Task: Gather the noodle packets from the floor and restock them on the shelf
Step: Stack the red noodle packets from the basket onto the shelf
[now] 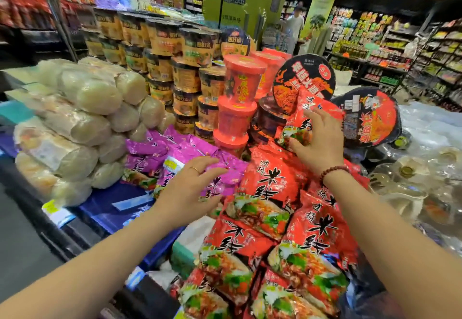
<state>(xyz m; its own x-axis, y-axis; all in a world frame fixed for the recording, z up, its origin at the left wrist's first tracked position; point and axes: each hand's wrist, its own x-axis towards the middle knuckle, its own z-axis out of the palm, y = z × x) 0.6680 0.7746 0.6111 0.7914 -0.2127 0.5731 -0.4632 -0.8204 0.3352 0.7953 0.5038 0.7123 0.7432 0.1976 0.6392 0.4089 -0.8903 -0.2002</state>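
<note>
Several red noodle packets (270, 208) lie stacked on the display shelf, running from the middle down to the bottom edge. My right hand (317, 141) grips one more red noodle packet (310, 108) upright at the back of that stack, thumb low and fingers over its front. Purple noodle packets (160, 153) lie in a row to the left of the red ones. My left hand (192, 188) rests flat, fingers straight, on the nearest purple packet (220, 186), beside the red stack.
Red noodle cups (240, 93) and black round bowls (370, 118) stand right behind the packets. Orange-black cups (160, 43) are stacked further back. Clear-wrapped pale rolls (82, 108) pile up at left. The blue shelf base (105, 208) shows in front. A person (296, 22) stands far off.
</note>
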